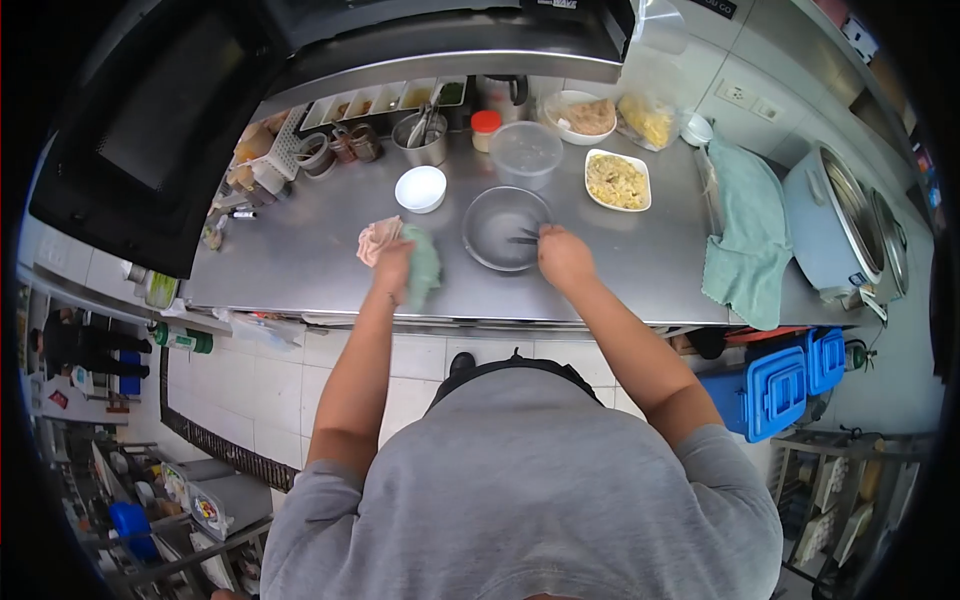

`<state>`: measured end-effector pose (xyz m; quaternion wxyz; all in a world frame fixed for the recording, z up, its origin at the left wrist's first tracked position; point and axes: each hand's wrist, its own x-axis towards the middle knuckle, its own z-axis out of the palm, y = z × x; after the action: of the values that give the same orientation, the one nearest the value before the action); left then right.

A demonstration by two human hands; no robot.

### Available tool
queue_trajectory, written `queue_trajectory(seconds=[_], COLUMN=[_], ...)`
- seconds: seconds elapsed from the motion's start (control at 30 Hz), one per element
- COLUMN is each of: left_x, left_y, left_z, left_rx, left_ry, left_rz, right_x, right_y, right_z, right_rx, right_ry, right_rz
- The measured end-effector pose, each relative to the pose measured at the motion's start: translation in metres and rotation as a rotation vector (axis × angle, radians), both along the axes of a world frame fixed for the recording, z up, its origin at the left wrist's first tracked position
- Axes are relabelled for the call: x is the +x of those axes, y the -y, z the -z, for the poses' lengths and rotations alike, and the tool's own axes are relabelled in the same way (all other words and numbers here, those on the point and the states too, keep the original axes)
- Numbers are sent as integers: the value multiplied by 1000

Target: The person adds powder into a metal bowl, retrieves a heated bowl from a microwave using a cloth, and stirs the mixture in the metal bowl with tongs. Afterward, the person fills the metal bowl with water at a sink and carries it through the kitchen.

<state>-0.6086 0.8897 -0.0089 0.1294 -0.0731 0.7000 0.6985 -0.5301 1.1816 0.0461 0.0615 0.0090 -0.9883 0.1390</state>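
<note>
My left hand is closed on a green cloth at the front of the steel counter. A crumpled pink cloth lies against that hand's far side; whether it is also gripped I cannot tell. My right hand is closed around a dark utensil with two thin prongs, which reach over a clear round bowl; its exact kind is hidden by the fist. Behind the clear bowl are a small white bowl, a clear plastic tub and a white square dish of yellowish chopped food.
An open microwave door hangs over the left side. Along the back stand a metal pot with utensils, a red-lidded jar and a bowl of shredded food. A green towel and large cooker are right.
</note>
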Motion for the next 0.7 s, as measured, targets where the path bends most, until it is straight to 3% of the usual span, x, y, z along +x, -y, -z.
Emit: queue_trajectory(seconds=[0.07,0.2,0.3,0.4,0.6,0.7], left_x=[-8,-8,-7,-11,2,4], left_y=[-37,-76,-84,-89,-89,-90], left_z=[20,19,13,20,11,7], left_rx=[323,263,202,154,-78,-65], left_ry=[392,360,338,278,130,114], left_rz=[139,140,178,170,181,139], right_x=[-2,8,-11,-14,-8,-10], right_y=[10,11,7,21,2,14], right_z=[17,19,21,19,23,16], right_rx=[19,25,10,32,1,-13], right_ry=[-19,-6,-87,-27,-27,-13], right_rz=[-47,-45,127,-11,112,-62])
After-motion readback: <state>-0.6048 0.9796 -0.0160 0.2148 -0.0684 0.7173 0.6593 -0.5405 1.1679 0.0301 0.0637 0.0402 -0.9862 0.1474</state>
